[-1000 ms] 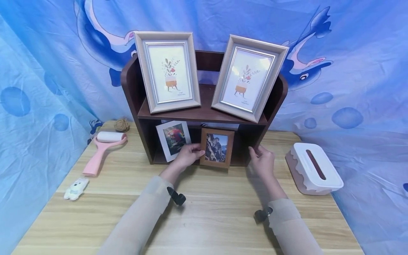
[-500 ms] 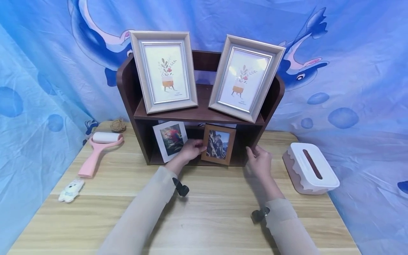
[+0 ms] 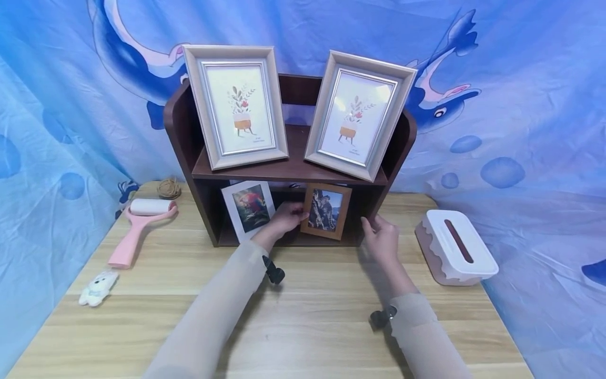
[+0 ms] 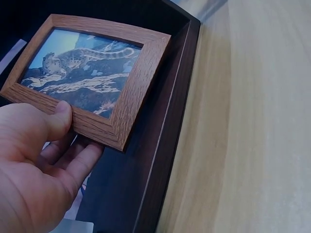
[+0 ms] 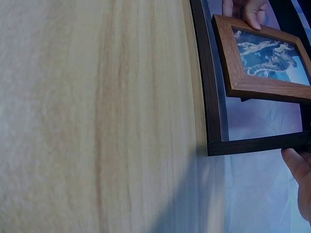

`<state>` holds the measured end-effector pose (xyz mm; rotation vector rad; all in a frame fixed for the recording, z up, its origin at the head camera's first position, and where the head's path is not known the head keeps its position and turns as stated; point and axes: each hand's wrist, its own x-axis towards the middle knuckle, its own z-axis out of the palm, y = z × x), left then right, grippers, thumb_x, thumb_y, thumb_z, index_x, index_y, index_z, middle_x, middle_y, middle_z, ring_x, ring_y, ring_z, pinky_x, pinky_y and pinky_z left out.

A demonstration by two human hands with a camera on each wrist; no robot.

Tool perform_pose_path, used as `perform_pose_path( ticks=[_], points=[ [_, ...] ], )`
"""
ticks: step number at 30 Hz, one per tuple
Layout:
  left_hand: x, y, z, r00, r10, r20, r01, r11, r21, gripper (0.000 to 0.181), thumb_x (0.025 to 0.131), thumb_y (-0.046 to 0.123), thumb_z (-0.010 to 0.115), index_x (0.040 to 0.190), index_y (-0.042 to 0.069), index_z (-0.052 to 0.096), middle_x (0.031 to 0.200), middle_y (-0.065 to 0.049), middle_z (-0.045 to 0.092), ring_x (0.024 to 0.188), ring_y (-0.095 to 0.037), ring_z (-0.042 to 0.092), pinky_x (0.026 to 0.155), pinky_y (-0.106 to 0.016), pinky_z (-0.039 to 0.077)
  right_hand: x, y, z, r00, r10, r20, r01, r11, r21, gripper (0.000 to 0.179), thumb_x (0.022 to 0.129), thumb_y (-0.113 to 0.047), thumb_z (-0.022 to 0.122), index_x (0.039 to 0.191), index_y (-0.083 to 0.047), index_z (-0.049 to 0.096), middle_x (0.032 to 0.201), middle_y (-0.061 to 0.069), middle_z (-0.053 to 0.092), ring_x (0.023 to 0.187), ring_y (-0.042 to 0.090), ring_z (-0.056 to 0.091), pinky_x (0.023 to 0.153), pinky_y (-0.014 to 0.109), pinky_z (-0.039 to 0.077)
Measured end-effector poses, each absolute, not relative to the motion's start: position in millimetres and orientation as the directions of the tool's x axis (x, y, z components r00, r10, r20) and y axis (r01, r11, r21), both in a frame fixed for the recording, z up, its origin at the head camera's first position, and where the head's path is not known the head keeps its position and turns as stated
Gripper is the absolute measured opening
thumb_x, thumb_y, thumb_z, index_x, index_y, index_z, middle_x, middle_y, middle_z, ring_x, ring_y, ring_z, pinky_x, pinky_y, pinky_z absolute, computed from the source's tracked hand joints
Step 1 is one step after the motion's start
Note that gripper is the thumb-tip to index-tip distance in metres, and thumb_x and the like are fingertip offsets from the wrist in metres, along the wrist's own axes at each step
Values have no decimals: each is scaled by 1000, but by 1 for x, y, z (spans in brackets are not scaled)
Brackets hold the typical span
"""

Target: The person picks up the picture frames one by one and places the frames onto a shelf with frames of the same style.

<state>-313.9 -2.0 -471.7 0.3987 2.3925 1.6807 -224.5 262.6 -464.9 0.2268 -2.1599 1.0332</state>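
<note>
In the head view, a brown wooden picture frame [image 3: 326,211] with a snow leopard photo stands tilted in the lower compartment of a dark shelf [image 3: 293,173]. My left hand [image 3: 283,218] pinches its side edge; the left wrist view shows the thumb on the front of the frame [image 4: 141,82] and fingers behind. A white picture frame [image 3: 248,208] with a parrot picture leans to the left of it. My right hand [image 3: 382,237] holds the shelf's right side panel, thumb at the edge; its other fingers are mostly hidden in the right wrist view.
Two large beige picture frames [image 3: 236,108] stand on the upper shelf. Left on the wooden table [image 3: 307,321] lie a pink lint roller [image 3: 137,226], a small white toy [image 3: 98,288] and a coil of twine [image 3: 168,188]. A tissue box [image 3: 456,247] stands at right.
My left hand has moved the brown picture frame up and deeper into the lower compartment. The right hand stays at the side panel. The head view has shifted slightly.
</note>
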Motion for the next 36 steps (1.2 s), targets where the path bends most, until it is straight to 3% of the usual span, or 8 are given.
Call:
perform_pose_path(
  ticks=[5, 14, 21, 29, 36],
  points=[
    [-320, 1, -474, -943, 332, -8, 94, 288, 953, 33, 99, 6, 64, 129, -5, 64, 113, -18, 69, 89, -18, 62, 76, -29, 55, -225, 262, -465, -724, 142, 675, -439, 660, -610, 6, 91, -1, 72, 92, 4, 75, 92, 23, 74, 82, 38, 74, 68, 36, 60],
    [-326, 0, -476, -937, 343, -63, 28, 253, 967, 37, 99, 4, 62, 135, -7, 60, 127, -23, 63, 111, -29, 62, 92, -41, 56, -227, 260, -469, -708, 124, 695, -465, 659, -591, 5, 91, 0, 73, 92, 5, 74, 91, 23, 74, 82, 39, 74, 67, 37, 60],
    [-330, -1, -471, -921, 381, -82, 27, 271, 962, 34, 99, 5, 63, 132, -7, 62, 123, -22, 64, 105, -25, 63, 90, -41, 56, -228, 261, -469, -701, 130, 701, -463, 664, -587, 4, 90, 1, 72, 91, 5, 74, 90, 24, 74, 80, 39, 74, 67, 36, 60],
    [-334, -3, -473, -909, 405, -101, 1, 242, 970, 37, 100, 3, 60, 135, -10, 58, 130, -26, 62, 112, -28, 63, 96, -46, 54, -229, 262, -469, -709, 132, 692, -458, 661, -595, 5, 91, 0, 73, 93, 5, 75, 93, 23, 74, 82, 38, 74, 68, 33, 60],
    [-333, 0, -476, -915, 398, -72, 21, 225, 974, 34, 99, 3, 62, 130, -10, 62, 124, -24, 66, 104, -21, 63, 90, -40, 56, -229, 264, -471, -694, 136, 707, -473, 654, -590, 5, 90, 1, 73, 92, 5, 74, 92, 23, 74, 81, 39, 74, 68, 30, 59]
  ],
)
